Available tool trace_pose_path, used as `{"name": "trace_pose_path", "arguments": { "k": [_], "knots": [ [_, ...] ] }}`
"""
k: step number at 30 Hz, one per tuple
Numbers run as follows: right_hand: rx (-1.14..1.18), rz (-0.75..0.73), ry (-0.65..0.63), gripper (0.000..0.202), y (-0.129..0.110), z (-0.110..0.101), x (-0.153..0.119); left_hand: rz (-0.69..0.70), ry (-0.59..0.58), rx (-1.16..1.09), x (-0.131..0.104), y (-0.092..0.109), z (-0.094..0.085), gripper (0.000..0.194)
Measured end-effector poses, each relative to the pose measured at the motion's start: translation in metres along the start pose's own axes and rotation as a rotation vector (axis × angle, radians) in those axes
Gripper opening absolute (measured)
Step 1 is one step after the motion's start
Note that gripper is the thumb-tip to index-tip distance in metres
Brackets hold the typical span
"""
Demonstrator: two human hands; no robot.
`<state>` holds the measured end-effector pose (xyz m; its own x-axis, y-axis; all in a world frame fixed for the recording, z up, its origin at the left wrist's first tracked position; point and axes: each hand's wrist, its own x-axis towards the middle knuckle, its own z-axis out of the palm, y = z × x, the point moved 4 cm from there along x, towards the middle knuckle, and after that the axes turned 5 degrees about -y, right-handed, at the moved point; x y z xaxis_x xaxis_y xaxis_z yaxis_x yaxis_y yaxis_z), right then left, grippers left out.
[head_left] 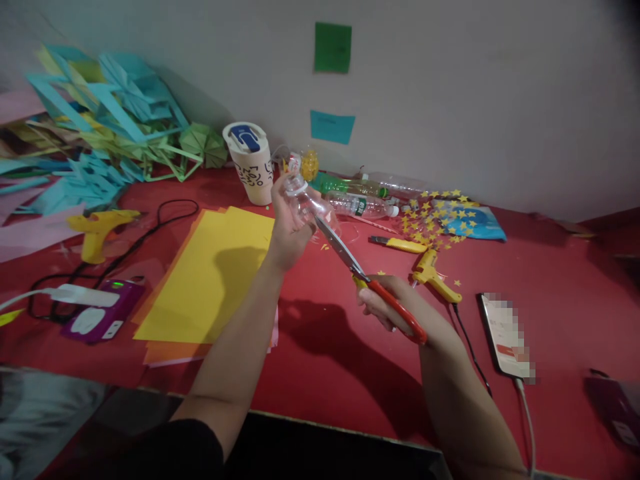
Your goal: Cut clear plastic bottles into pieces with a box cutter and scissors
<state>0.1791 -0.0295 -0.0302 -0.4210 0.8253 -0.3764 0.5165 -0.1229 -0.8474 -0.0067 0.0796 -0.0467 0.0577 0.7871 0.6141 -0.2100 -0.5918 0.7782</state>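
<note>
My left hand [291,233] is closed around a clear plastic bottle top [306,200], its neck pointing up and to the left. In my right hand [383,303] is a pair of scissors [397,310] with red handles, the fingers wrapped round them. The metal blades reach up and left to the lower part of the clear plastic; whether its edge lies between them I cannot tell. Beneath my left forearm lie yellow paper sheets [215,273] over orange ones. A yellow utility knife [400,245] and a yellow glue gun [435,277] lie beyond my right hand.
A white tumbler [253,167], plastic bottles [360,205] and yellow stars [440,217] stand or lie toward the wall. Folded paper pieces [125,107] are heaped at left, near another glue gun [100,230] and a purple power strip [103,313]. A phone [505,337] lies right, its cable attached.
</note>
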Motion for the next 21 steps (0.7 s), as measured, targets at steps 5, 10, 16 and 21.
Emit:
{"name": "trace_pose_path", "arguments": {
  "k": [5,10,16,21],
  "knots": [
    [0.051,0.006,0.031,0.05,0.005,0.003,0.003,-0.037,-0.031,-0.03,-0.002,-0.006,0.004,0.076],
    [0.086,0.01,0.055,0.046,0.007,0.007,0.005,0.002,-0.026,-0.041,-0.004,-0.012,0.009,0.076],
    [0.079,0.049,0.106,0.047,0.004,0.009,0.005,0.012,-0.024,-0.037,-0.005,-0.009,0.01,0.074],
    [0.075,0.047,0.105,0.047,0.0,0.009,0.003,-0.01,-0.026,-0.036,-0.004,-0.011,0.009,0.076]
  ]
}}
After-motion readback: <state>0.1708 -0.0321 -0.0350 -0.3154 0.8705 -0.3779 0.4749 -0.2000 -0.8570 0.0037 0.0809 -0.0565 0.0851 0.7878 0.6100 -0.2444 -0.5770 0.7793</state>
